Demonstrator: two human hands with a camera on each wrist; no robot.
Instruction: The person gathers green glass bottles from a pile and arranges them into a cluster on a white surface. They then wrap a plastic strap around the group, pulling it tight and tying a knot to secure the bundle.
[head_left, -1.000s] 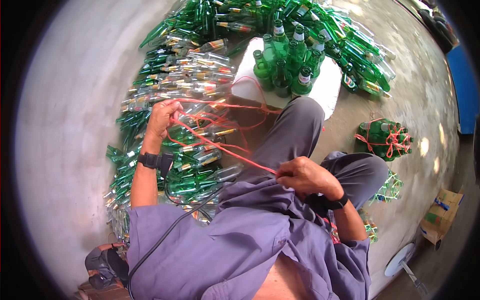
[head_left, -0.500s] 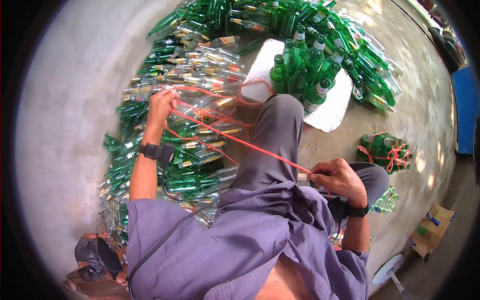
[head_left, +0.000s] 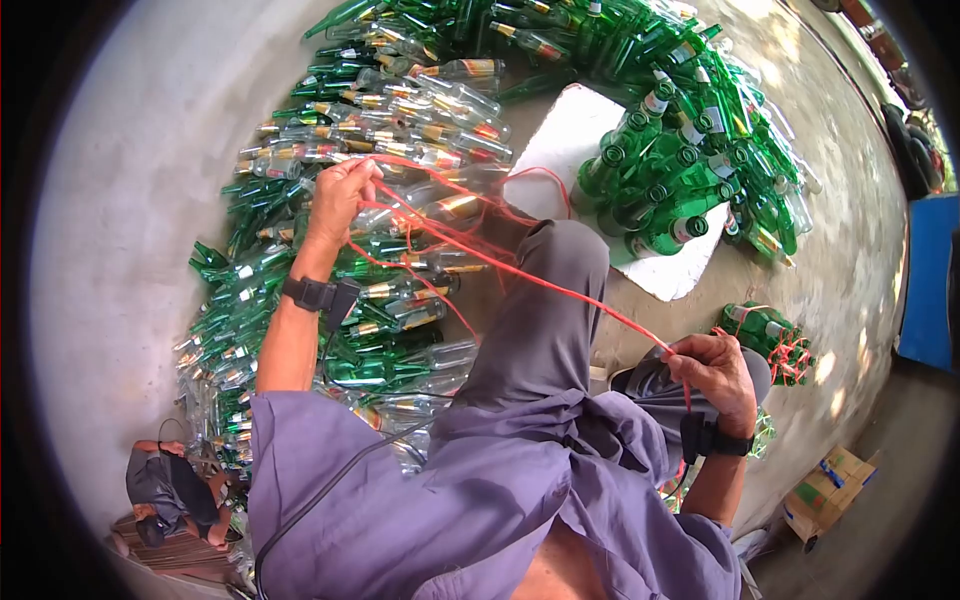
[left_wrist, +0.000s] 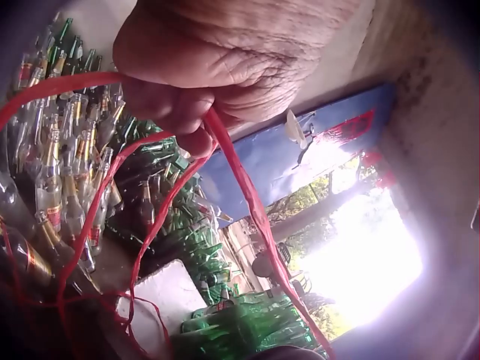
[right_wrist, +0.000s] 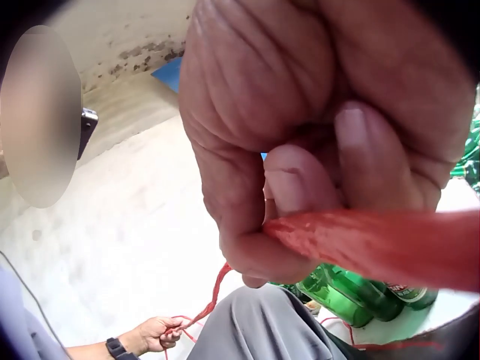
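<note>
A red plastic string [head_left: 545, 283] runs in a straight line between the two hands, over the bent knee. My left hand [head_left: 338, 205], out over the bottles on the ground, grips several strands of it; in the left wrist view the red strands [left_wrist: 244, 184] come out from under the curled fingers. Loose loops hang below that hand. My right hand [head_left: 715, 378], above the other knee, pinches the string between thumb and fingers, as the right wrist view shows close up. Past the knee, a group of upright green bottles [head_left: 640, 165] stands on a white block [head_left: 560, 130].
Rows of clear and green bottles [head_left: 420, 130] lie at the left, with more green ones heaped behind the block. A bundle of green bottles [head_left: 770, 330] tied with red string sits at the right, near a cardboard box [head_left: 830, 488]. Another person [head_left: 175, 490] is at lower left.
My right hand has moved right, away from the left hand, and the string between them is longer. The left hand stays raised with its strands. The head view has shifted.
</note>
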